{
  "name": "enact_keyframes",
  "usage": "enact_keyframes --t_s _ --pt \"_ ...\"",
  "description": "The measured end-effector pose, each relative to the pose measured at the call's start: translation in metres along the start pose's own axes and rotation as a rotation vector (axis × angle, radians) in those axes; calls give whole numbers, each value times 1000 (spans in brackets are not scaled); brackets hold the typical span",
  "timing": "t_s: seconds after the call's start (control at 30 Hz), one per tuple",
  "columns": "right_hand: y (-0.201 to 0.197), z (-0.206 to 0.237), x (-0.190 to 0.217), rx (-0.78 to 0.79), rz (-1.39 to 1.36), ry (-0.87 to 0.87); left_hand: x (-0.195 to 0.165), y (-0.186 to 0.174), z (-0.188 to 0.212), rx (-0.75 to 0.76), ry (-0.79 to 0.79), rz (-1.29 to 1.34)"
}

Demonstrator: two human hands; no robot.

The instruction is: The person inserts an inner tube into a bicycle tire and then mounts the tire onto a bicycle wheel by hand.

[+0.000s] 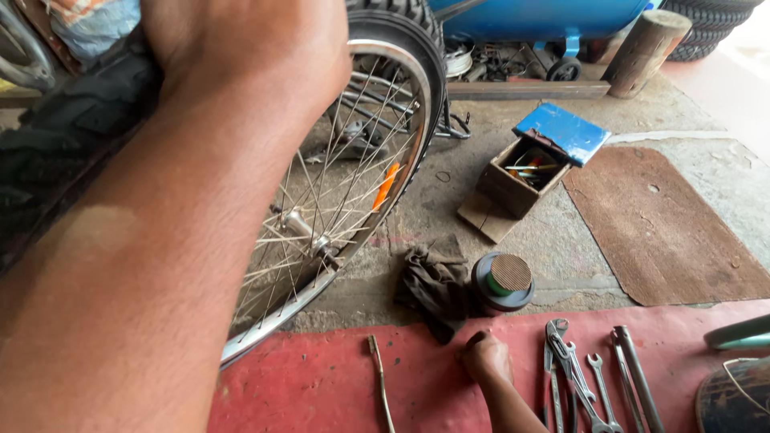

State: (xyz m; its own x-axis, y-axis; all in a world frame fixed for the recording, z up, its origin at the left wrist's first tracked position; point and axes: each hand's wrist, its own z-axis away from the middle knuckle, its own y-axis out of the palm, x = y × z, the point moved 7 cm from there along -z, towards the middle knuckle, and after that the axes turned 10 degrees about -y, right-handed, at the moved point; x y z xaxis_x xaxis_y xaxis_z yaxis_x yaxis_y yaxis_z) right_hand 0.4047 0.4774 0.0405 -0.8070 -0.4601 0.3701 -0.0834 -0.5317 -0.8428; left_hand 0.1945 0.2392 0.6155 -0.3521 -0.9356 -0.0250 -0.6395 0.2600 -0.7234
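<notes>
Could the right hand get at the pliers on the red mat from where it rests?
Probably yes. The right hand rests on the red mat, and the pliers lie just beside it among the wrenches, with only bare mat between. The left hand is up at the wheel.

- One spoked wheel [337,200] with tyre fitted, standing at the upper edge of the red mat [321,385]; one orange reflector [386,186] in its spokes;
- Two hands: the left hand [241,44] on the tyre, the right hand [485,358] on the mat;
- One dark rag [433,289] at the mat's upper edge; one round tin [503,281] just beside it;
- One wooden toolbox [517,180] with one blue lid [561,132], on the concrete beyond the mat;
- One thin rod [380,377] on the mat;
- A cluster of pliers and spanners [589,377] toward the mat's right edge; at least five, exact number unclear;
- One brown mat [666,232]; one wooden post [642,52]
</notes>
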Motion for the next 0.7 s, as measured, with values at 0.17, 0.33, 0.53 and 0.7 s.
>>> enact_keyframes --t_s 0.17,0.33,0.53,0.7 --pt "5 -11 1 -38 11 25 13 -7 -5 33 12 16" --pt "31 -4 -19 28 -1127 81 27 -2 -7 57 19 19" --pt "43 6 -13 193 -1933 178 38 -2 -10 -40 58 -67" --pt "36 1 22 209 -1699 177 45 7 -12 146 34 -194"
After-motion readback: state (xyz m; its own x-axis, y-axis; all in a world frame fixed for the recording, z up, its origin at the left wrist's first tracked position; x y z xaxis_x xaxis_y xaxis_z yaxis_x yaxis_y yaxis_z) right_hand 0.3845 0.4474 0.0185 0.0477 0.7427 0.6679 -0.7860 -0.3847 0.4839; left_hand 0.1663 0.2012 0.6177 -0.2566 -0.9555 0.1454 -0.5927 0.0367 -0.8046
